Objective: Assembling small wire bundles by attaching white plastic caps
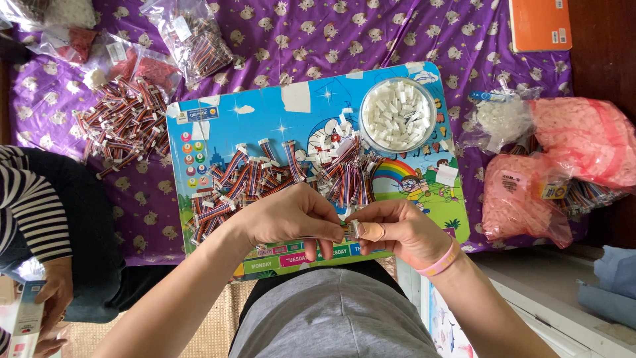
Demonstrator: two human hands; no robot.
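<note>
- A purple cloth [278,46] printed with small pale animals covers the surface.
- A loose heap of striped wire leads [122,122] lies on the cloth at the left.
- 1 clear bag of wire leads [195,40] sits near the top edge.
- 2 pink plastic bags [586,139] bulge at the right, well apart from the heap.
- An orange book [540,23] rests in the top right corner.
- A person in a striped sleeve [30,205] sits at the left.
</note>
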